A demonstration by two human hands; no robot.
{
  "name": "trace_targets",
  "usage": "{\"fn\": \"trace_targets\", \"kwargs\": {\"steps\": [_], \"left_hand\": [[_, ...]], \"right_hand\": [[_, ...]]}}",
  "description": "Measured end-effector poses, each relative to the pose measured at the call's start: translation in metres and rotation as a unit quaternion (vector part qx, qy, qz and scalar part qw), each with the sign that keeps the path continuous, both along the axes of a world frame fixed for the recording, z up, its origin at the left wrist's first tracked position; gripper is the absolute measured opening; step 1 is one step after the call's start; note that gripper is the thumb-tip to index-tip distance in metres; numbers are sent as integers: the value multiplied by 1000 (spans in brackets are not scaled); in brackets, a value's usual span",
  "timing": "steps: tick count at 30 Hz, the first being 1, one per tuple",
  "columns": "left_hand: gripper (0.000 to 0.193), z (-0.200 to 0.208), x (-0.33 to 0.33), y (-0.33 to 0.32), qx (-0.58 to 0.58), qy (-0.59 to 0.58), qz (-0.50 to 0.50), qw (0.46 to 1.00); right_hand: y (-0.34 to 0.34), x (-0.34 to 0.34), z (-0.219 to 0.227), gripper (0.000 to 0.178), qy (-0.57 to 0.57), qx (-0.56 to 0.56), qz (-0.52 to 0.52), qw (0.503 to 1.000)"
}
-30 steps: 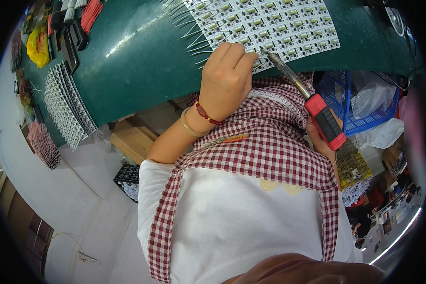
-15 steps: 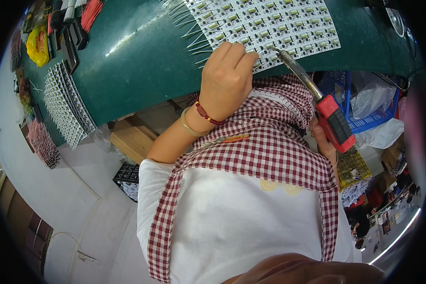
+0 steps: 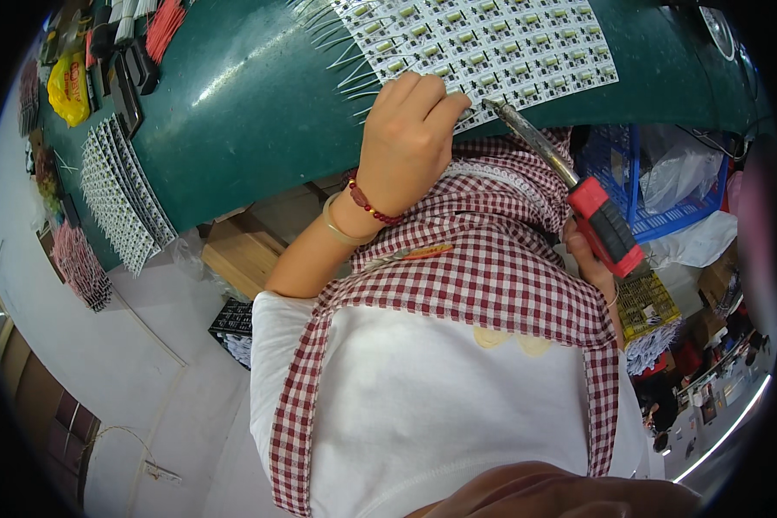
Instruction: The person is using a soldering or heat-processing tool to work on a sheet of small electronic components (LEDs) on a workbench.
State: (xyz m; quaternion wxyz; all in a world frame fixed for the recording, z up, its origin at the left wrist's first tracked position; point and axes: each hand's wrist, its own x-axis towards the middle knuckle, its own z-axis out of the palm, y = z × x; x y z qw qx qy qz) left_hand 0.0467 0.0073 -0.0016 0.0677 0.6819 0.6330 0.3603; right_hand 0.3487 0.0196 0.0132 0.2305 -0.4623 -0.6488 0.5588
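Observation:
A white panel of small circuit boards (image 3: 527, 52) lies on the green table near its front edge, with thin white wires (image 3: 341, 56) sticking out past its left side. My left hand (image 3: 410, 125) is closed in a pinch over the panel's near-left corner. Whatever its fingertips hold is hidden. My right hand (image 3: 585, 255) grips a soldering iron (image 3: 609, 224) with a red and black handle, partly hiding the fingers. The iron's metal tip points up and left, at the panel's near edge, a short way right of my left fingertips.
More circuit panels (image 3: 125, 194) stand overlapped at the table's left edge. Behind them lie a yellow bag (image 3: 69, 86), black-handled tools (image 3: 129, 86) and red wires (image 3: 166, 28). A blue crate (image 3: 634, 181) and a yellow basket (image 3: 647, 306) stand below on the right.
The soldering iron's tip has moved slightly left and down, toward the panel's near edge. My left hand has shifted a little left and keeps its pinch.

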Motion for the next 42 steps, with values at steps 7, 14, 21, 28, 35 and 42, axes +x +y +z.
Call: {"fn": "trace_targets", "kwargs": {"steps": [7,14,21,28,35,42], "left_hand": [[22,3,-1,1,1,0,-12,1000],[22,3,2,-2,1,44,-17,999],[22,5,0,2,-4,41,-28,999],[21,4,0,0,-4,58,-31,998],[20,6,1,2,10,97,-29,995],[15,8,6,-4,-33,68,25,997]], "right_hand": [[5,-3,6,24,-83,93,76,989],[-2,5,-3,23,-35,21,21,999],[3,-4,5,23,-89,109,71,987],[-6,17,-10,18,-39,16,0,999],[-3,8,2,17,63,-67,-12,996],[1,17,-16,55,23,31,66,997]]}}
